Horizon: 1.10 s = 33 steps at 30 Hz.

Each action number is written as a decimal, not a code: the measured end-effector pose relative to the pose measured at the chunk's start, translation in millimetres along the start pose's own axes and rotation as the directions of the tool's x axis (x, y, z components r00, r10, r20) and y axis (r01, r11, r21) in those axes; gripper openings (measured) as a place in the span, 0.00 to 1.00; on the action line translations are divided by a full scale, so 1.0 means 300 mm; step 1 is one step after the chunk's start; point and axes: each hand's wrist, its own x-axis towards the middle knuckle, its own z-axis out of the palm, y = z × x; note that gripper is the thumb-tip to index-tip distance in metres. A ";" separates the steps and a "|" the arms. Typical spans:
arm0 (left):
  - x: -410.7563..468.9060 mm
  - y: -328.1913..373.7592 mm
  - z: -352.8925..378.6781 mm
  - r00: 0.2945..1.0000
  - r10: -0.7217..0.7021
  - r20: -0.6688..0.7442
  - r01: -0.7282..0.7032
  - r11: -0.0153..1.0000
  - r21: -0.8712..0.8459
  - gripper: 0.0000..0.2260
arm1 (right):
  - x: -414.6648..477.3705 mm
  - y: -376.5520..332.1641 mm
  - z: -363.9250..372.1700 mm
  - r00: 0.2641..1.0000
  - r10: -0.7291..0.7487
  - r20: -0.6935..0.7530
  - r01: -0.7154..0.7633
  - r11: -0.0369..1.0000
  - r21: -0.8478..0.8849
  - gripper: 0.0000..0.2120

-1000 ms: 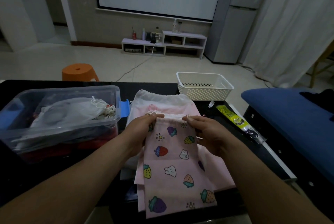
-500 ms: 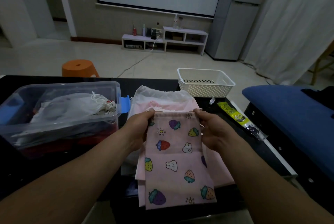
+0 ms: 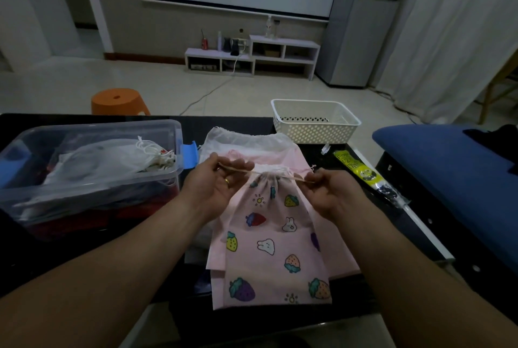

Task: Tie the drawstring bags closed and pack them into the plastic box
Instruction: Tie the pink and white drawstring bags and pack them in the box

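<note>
Bag (image 3: 269,249) newly cinched, drawstring (image 3: 267,175) ends hidden in left hand (image 3: 215,183) and right hand (image 3: 329,193).

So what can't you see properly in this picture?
Head view:
What lies beneath the white bag in the plastic box: the bag and cloudy wall hide it.
How many bags lie under the strawberry bag: it covers them.
The yellow packet's writing: too small.
The cord ends: hidden in the fingers of the left hand and right hand.
</note>
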 end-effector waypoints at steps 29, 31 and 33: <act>0.038 -0.003 0.173 0.919 0.236 0.317 -0.395 0.548 0.737 0.19 | -0.086 0.037 0.106 0.915 -0.127 0.383 0.403 0.303 -0.863 0.09; 0.034 0.000 0.177 0.930 0.224 0.293 -0.369 0.589 0.719 0.18 | -0.083 0.063 0.094 0.909 -0.087 0.408 0.417 0.230 -0.879 0.09; 0.021 0.007 0.183 0.939 0.220 0.263 -0.343 0.610 0.714 0.17 | -0.079 0.080 0.092 0.902 -0.116 0.417 0.432 0.222 -0.874 0.07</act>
